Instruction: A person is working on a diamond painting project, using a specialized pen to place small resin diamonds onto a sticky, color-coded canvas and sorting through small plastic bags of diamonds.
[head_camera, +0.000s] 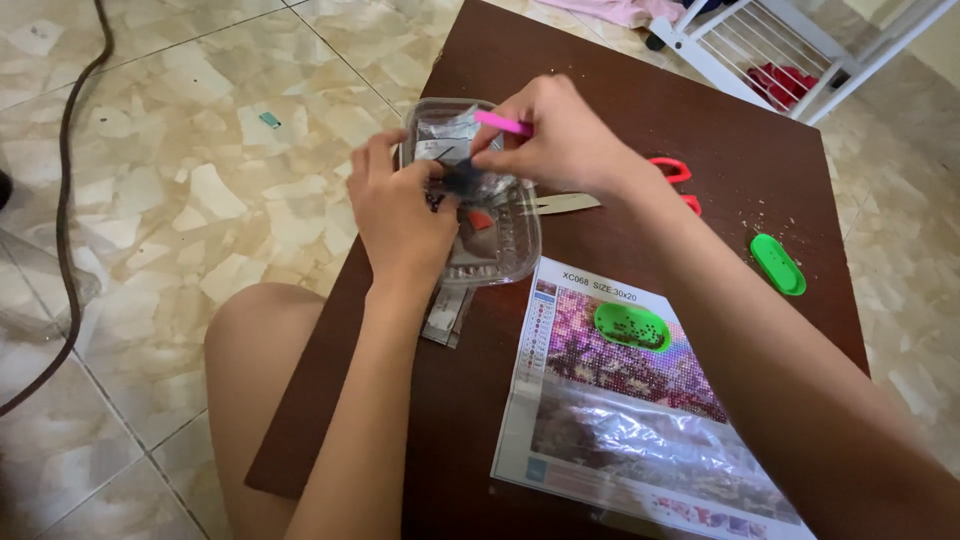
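My left hand (398, 205) and my right hand (560, 135) meet over a clear plastic box (505, 240) on a dark brown table (620, 90). Together they pinch a small clear packet of dark beads (462, 180) above the box. A pink pen (503, 124) is also tucked in the fingers of my right hand. More small packets lie inside the box, partly hidden by my hands. Below the box lies a diamond painting canvas (620, 400) with a green tray (631, 326) of dark beads on it.
Red-handled scissors (672, 170) lie right of the box, blades pointing left. A second green tray (778, 264) sits near the table's right edge. My knee (262, 340) is left of the table. A dark cable (66, 200) runs over the tiled floor; a white rack (770, 40) stands behind.
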